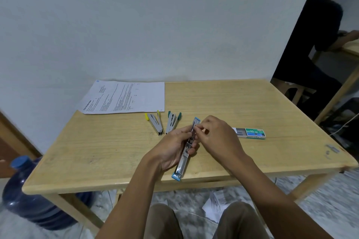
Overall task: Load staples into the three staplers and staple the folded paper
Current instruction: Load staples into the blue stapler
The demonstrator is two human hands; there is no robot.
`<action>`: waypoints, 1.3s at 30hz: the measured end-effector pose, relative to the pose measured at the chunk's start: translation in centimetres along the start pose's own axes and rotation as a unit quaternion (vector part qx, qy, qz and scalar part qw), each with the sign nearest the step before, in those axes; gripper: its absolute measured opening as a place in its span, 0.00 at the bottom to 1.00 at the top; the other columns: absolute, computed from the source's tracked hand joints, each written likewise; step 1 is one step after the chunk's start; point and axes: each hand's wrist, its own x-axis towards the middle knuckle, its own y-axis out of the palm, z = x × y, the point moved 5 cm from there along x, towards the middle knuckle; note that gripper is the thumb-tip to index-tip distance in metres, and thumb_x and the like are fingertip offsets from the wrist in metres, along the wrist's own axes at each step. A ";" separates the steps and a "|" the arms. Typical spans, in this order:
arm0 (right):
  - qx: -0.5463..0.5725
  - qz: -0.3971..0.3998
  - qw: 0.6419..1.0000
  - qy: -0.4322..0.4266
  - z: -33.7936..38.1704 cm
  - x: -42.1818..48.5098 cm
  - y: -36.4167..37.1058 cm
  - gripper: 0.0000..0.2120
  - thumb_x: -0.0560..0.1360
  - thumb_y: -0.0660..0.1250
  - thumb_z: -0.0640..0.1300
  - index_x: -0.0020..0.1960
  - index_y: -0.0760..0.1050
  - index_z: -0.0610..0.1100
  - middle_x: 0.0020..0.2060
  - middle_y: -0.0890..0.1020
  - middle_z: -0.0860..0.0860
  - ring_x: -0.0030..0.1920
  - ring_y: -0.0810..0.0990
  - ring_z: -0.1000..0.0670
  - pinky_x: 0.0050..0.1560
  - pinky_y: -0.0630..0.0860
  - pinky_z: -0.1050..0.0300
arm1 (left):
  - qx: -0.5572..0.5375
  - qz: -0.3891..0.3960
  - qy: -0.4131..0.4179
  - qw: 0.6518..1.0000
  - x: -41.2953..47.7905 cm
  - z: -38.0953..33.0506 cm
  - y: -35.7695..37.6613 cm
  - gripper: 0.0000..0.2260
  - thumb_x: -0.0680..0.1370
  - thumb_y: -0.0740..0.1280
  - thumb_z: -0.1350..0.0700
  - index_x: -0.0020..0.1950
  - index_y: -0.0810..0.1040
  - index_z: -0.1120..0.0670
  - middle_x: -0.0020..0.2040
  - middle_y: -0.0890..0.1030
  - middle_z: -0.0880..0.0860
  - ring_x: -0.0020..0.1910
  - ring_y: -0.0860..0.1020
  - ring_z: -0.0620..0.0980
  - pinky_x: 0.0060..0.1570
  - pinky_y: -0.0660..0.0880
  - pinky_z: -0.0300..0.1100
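Blue stapler in left hand; near end at edge of table

Light wood desk vs wall. Printed sheet flat, far-left corner. Yellow stapler & green stapler side by side nr ctr, both splayed open. Staple box on right, tray partly out.

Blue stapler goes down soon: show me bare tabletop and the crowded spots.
Bare: table left front, below the paper and left of yellow stapler; back right, beyond the staple box. Crowded: centre, where green stapler, blue stapler, left hand and right hand cluster.
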 end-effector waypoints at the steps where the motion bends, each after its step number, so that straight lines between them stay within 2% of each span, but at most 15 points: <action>1: 0.001 0.000 1.000 0.005 0.0 -0.1 -0.1 0.12 0.80 0.63 0.52 0.54 0.83 0.50 0.46 0.78 0.56 0.43 0.75 0.55 0.40 0.67 0.59 | 0.001 0.002 0.000 1.000 0.0 0.0 0.0 0.15 0.84 0.51 0.64 0.64 0.75 0.63 0.37 0.71 0.58 0.30 0.69 0.50 0.33 0.67 0.41; 4: 0.015 -0.032 0.999 0.006 -0.1 -0.9 -0.8 0.12 0.80 0.63 0.52 0.59 0.81 0.52 0.47 0.78 0.57 0.42 0.75 0.57 0.40 0.69 0.61 | -0.006 0.004 0.003 1.000 -0.2 -0.2 0.2 0.16 0.83 0.51 0.65 0.67 0.72 0.63 0.37 0.71 0.57 0.31 0.69 0.50 0.33 0.67 0.41; 6: 0.031 -0.051 0.998 -0.016 0.1 -1.9 -1.3 0.11 0.79 0.64 0.52 0.58 0.80 0.53 0.45 0.77 0.59 0.41 0.75 0.59 0.39 0.69 0.63 | -0.009 -0.011 0.006 1.000 -0.1 -0.2 0.0 0.15 0.83 0.53 0.65 0.67 0.71 0.64 0.38 0.71 0.58 0.31 0.70 0.50 0.33 0.68 0.42; 9: 0.058 0.013 0.994 -0.093 1.0 -3.5 -1.2 0.09 0.78 0.65 0.54 0.55 0.80 0.55 0.44 0.76 0.61 0.39 0.74 0.63 0.39 0.70 0.65 | -0.031 -0.052 0.008 0.998 0.2 -0.1 -0.9 0.16 0.82 0.56 0.65 0.70 0.68 0.63 0.44 0.75 0.61 0.34 0.73 0.53 0.33 0.73 0.45; 11: 0.059 0.081 0.983 -0.151 1.7 -4.6 -0.6 0.12 0.76 0.66 0.59 0.55 0.80 0.56 0.48 0.77 0.61 0.41 0.74 0.64 0.40 0.72 0.64 | -0.035 -0.071 0.004 0.997 0.4 0.0 -1.4 0.16 0.82 0.56 0.65 0.70 0.68 0.63 0.45 0.77 0.59 0.38 0.76 0.53 0.38 0.76 0.47; 13: 0.048 0.128 0.975 -0.174 2.1 -5.2 0.2 0.18 0.73 0.65 0.64 0.58 0.79 0.56 0.53 0.76 0.61 0.46 0.77 0.61 0.42 0.73 0.64 | -0.033 -0.070 0.006 0.997 0.2 -0.1 -1.2 0.14 0.83 0.56 0.64 0.68 0.70 0.63 0.44 0.77 0.58 0.40 0.76 0.52 0.39 0.77 0.45; 17: 0.028 0.119 0.972 -0.199 2.5 -5.5 0.2 0.26 0.70 0.65 0.71 0.60 0.77 0.56 0.55 0.74 0.59 0.49 0.78 0.56 0.44 0.75 0.61 | -0.023 -0.074 0.012 0.997 -0.1 -0.3 -1.0 0.16 0.82 0.56 0.64 0.70 0.68 0.66 0.45 0.77 0.58 0.40 0.77 0.51 0.40 0.77 0.42; 20: -0.009 0.122 0.966 -0.227 2.9 -5.8 0.4 0.31 0.67 0.63 0.74 0.59 0.77 0.54 0.55 0.74 0.57 0.50 0.76 0.55 0.45 0.75 0.61 | -0.032 -0.070 0.007 0.997 -0.2 -0.3 -1.0 0.14 0.83 0.55 0.63 0.67 0.69 0.64 0.44 0.77 0.57 0.38 0.78 0.50 0.37 0.77 0.40; 23: -0.035 0.105 0.962 -0.249 3.2 -6.0 0.6 0.27 0.68 0.66 0.70 0.57 0.78 0.53 0.54 0.75 0.56 0.50 0.75 0.54 0.43 0.76 0.59 | -0.049 -0.063 0.008 0.997 -0.3 -0.3 -0.7 0.10 0.84 0.54 0.63 0.63 0.71 0.61 0.43 0.76 0.57 0.36 0.76 0.49 0.35 0.77 0.40; 25: -0.004 0.083 0.965 -0.250 3.0 -5.9 0.2 0.23 0.69 0.70 0.65 0.57 0.79 0.53 0.53 0.77 0.56 0.49 0.77 0.55 0.41 0.77 0.59 | -0.063 -0.072 0.014 0.995 -0.3 -0.5 -0.7 0.10 0.84 0.54 0.64 0.61 0.71 0.61 0.43 0.75 0.57 0.37 0.75 0.50 0.33 0.77 0.40; 29: 0.113 0.011 0.968 -0.224 2.3 -5.5 -1.2 0.15 0.72 0.72 0.55 0.56 0.81 0.48 0.49 0.82 0.56 0.47 0.81 0.57 0.44 0.79 0.57 | -0.073 -0.066 0.035 0.995 -0.4 -0.8 -0.3 0.12 0.83 0.52 0.67 0.63 0.72 0.64 0.45 0.74 0.60 0.39 0.76 0.52 0.35 0.79 0.42; 32: 0.175 -0.041 0.970 -0.163 1.0 -3.9 -2.2 0.14 0.78 0.66 0.53 0.57 0.81 0.46 0.47 0.82 0.55 0.48 0.80 0.57 0.48 0.77 0.60 | -0.044 -0.042 0.038 0.997 -0.5 -0.8 0.3 0.15 0.82 0.52 0.68 0.65 0.73 0.65 0.49 0.79 0.64 0.42 0.81 0.55 0.46 0.82 0.49; 34: 0.193 -0.064 0.974 -0.099 0.0 -2.5 -2.4 0.13 0.79 0.65 0.54 0.57 0.82 0.48 0.49 0.81 0.56 0.51 0.79 0.57 0.49 0.74 0.65 | -0.021 -0.023 0.032 0.999 -0.5 -0.7 0.5 0.17 0.81 0.54 0.66 0.68 0.73 0.64 0.49 0.78 0.63 0.42 0.79 0.56 0.52 0.80 0.54; 37: 0.251 -0.051 0.966 0.021 -1.1 -1.2 -2.2 0.12 0.77 0.67 0.56 0.55 0.83 0.52 0.53 0.78 0.59 0.56 0.77 0.58 0.52 0.74 0.64 | -0.008 0.002 0.026 1.000 -0.7 -0.7 0.9 0.17 0.79 0.60 0.62 0.67 0.73 0.63 0.43 0.75 0.60 0.38 0.77 0.55 0.49 0.79 0.52; 39: 0.286 -0.038 0.954 0.081 -1.2 -0.9 -2.1 0.14 0.76 0.68 0.58 0.58 0.81 0.54 0.56 0.76 0.59 0.57 0.76 0.61 0.54 0.73 0.62 | 0.016 0.003 0.033 0.999 -0.9 -0.7 1.1 0.19 0.77 0.65 0.60 0.67 0.73 0.62 0.41 0.76 0.57 0.37 0.76 0.53 0.44 0.79 0.47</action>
